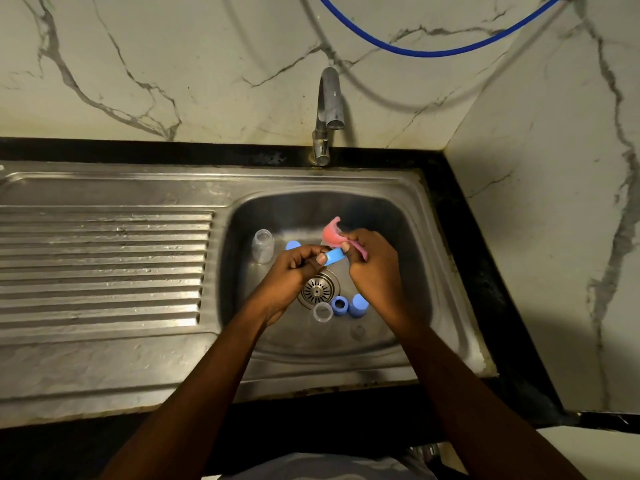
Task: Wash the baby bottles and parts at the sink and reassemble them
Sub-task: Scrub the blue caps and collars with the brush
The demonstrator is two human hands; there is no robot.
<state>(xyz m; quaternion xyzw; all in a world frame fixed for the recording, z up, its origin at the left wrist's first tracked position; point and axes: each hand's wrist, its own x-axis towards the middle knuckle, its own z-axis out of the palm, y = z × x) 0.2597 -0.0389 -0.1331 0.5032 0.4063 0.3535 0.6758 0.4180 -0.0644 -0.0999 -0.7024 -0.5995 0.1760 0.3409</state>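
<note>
Over the sink basin my left hand grips a light blue bottle ring between thumb and fingers. My right hand holds a pink scrubbing cloth against that ring. On the basin floor lies a clear baby bottle at the left, with a blue part beside it. Near the drain sit a clear cap, a blue ring and a blue cap.
A steel tap stands behind the basin, with no water visible from it. The ribbed steel drainboard stretches to the left. A marble wall rises at the back and right, and a blue hose hangs across it. Black counter edging borders the sink.
</note>
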